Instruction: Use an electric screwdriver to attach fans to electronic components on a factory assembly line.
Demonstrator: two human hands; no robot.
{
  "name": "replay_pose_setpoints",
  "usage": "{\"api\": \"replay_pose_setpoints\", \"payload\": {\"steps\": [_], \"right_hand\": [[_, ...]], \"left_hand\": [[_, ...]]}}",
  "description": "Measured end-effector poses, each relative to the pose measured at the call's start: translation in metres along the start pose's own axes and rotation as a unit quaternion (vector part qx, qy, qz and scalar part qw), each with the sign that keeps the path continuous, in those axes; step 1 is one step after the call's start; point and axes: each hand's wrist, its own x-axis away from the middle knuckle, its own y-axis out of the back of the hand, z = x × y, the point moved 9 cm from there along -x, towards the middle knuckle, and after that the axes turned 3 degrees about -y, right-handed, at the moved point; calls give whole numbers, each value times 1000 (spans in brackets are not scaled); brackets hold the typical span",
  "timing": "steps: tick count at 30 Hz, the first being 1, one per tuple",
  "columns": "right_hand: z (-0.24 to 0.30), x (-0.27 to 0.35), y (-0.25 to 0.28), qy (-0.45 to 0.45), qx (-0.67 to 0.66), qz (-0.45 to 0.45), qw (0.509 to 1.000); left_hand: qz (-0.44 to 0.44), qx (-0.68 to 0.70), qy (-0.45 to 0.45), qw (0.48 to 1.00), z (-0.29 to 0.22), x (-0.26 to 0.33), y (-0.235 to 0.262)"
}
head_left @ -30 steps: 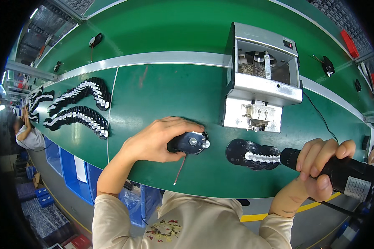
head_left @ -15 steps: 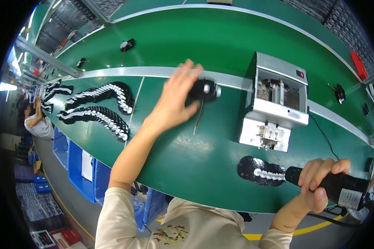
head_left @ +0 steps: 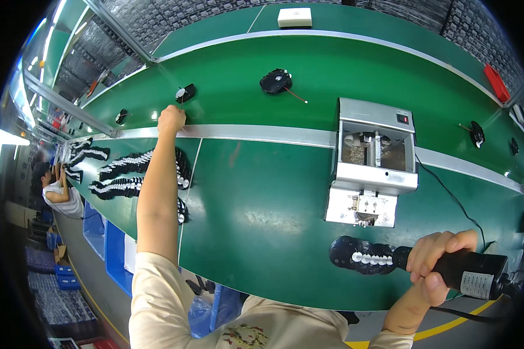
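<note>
My left hand [head_left: 172, 119] reaches far out to the left. Its fingers are curled on the metal strip [head_left: 262, 132] with nothing visible in them. It sits just below a small black round part [head_left: 185, 93] and above rows of black parts [head_left: 128, 168]. Another black round part with a red wire [head_left: 275, 81] lies alone on the far green belt [head_left: 343, 64]. My right hand [head_left: 434, 262] grips the black handle of a power screwdriver [head_left: 471, 273] at the near right edge. A short row of black parts with white pieces [head_left: 364, 256] lies at its tip.
A grey metal screw-feeder box [head_left: 372, 163] stands on the near green table [head_left: 262, 209], with a black cable [head_left: 448, 195] running right. A white box [head_left: 294, 16] sits far back. More black parts [head_left: 476, 132] ride the belt. Another person [head_left: 55, 186] works at the far left, near blue bins [head_left: 105, 238].
My left hand carried the black round part up to the far belt, let it go there, and swung left to the metal strip. My right hand stayed on the screwdriver.
</note>
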Motion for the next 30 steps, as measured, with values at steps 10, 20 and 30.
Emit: {"api": "replay_pose_setpoints", "payload": {"steps": [10,20,30], "right_hand": [[4,4,-5,6,-10,17,1000],[2,7,-12,-20,-38,-43,998],[4,6,-14,-31,-41,-41,998]], "left_hand": [[26,685,17,728,-1,32,27],[-2,177,-503,846,-155,264,52],[66,282,-511,809,-163,322,74]]}}
